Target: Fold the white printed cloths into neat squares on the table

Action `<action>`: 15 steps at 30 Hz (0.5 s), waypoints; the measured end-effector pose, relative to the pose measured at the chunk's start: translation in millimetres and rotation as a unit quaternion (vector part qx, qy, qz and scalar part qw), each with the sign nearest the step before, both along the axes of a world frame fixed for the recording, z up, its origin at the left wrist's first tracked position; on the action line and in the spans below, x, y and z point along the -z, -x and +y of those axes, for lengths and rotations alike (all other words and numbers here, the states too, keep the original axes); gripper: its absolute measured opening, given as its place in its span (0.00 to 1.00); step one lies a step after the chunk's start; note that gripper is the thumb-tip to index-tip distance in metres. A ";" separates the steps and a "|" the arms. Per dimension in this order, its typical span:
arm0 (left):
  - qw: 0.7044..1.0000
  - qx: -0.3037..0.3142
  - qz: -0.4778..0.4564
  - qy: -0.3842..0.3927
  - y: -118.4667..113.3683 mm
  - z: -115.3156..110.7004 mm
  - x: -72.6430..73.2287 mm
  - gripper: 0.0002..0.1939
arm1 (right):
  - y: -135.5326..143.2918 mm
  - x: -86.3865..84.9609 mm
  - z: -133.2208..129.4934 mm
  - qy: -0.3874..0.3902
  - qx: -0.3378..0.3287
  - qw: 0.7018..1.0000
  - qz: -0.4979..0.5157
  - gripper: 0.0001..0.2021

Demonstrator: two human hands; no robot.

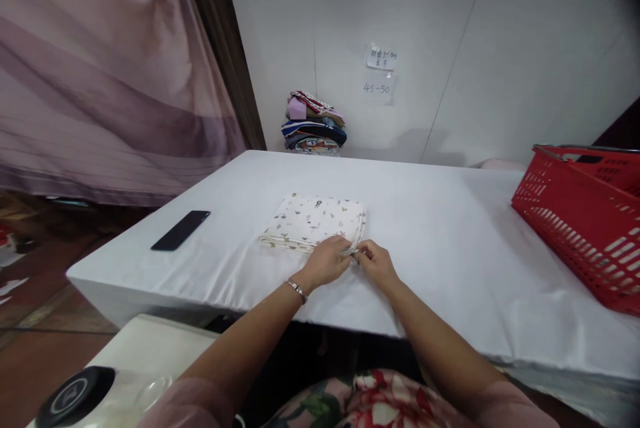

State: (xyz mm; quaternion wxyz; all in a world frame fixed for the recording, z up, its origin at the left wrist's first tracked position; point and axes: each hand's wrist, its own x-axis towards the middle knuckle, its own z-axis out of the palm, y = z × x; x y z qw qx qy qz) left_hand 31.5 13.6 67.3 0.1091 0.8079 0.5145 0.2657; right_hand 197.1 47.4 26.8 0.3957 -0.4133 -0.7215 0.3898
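Note:
A folded cream cloth [313,220] with small printed motifs lies flat on the white table [440,235]. My left hand [327,260], with a bracelet on its wrist, pinches the cloth's near right corner. My right hand [376,263] sits right beside it and grips the same corner edge between thumb and fingers. Both hands rest low on the tabletop, close to the table's front edge.
A black phone [181,230] lies at the table's left. A red plastic basket [585,215] stands at the right edge. A stack of folded clothes [313,123] sits at the back by the wall, under paper notes [381,58]. A pink curtain [100,75] hangs on the left.

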 end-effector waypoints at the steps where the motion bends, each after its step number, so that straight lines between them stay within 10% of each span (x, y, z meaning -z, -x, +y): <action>1: 1.000 -0.007 0.003 0.000 -0.2 0.4 0.2 0.06 | 0.4 0.4 0.3 0.005 -0.002 1.000 0.009 0.04; 15: 0.998 -0.046 0.026 -0.033 1.8 9.0 -1.8 0.07 | -2.7 -1.1 -0.8 0.173 0.018 0.984 -0.030 0.12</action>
